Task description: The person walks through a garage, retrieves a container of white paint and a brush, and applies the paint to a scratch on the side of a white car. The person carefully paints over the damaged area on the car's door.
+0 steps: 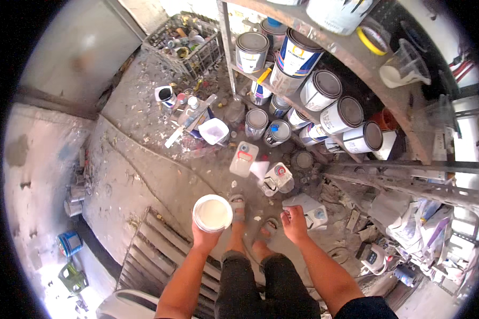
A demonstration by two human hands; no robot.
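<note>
My left hand point(205, 238) is wrapped round the lower side of a round white tub point(197, 214) and holds it upright. Its open top shows a pale, cream-white filling point(213, 214). To the right, my right hand point(295, 221) is raised with its fingers curled in; whether anything small is between them, I cannot make out. Below that hand a translucent white jug point(315, 214) lies on the floor, with a gap between them. Two more plastic containers, a pale jerrycan point(243, 159) with a red mark and a white jug point(278, 179), rest beyond my feet.
A metal shelf rack point(335, 109) stacked with paint cans point(341, 115) stands at the right. A crate of scraps point(189, 48) is at the far left. Bottles and a white square tub point(213, 131) clutter the floor. A slatted grate point(159, 250) lies left of my legs.
</note>
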